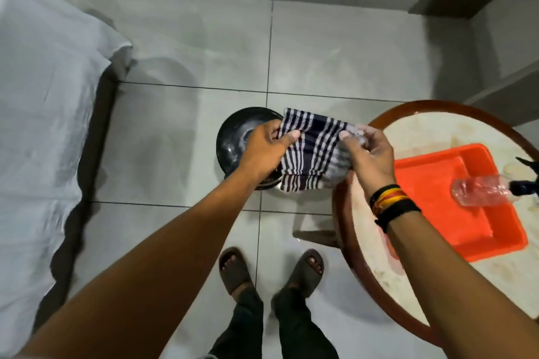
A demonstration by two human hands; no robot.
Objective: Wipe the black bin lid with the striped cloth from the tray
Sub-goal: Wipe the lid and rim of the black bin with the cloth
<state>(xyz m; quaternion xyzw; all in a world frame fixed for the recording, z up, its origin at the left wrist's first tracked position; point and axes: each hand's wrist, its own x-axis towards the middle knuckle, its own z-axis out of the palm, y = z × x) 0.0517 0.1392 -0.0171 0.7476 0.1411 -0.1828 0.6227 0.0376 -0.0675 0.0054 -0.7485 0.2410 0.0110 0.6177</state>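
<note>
A dark blue and white striped cloth is stretched in the air between both hands, above the floor. My left hand pinches its left edge and my right hand grips its right edge. Below and behind the cloth stands a small bin with a round black lid; my left hand and the cloth cover the lid's right part. The orange tray lies on the round table at the right.
A round table with a brown wooden rim stands at the right; a clear spray bottle lies in the tray. A bed with a white sheet fills the left side. My sandalled feet stand on the grey tiled floor.
</note>
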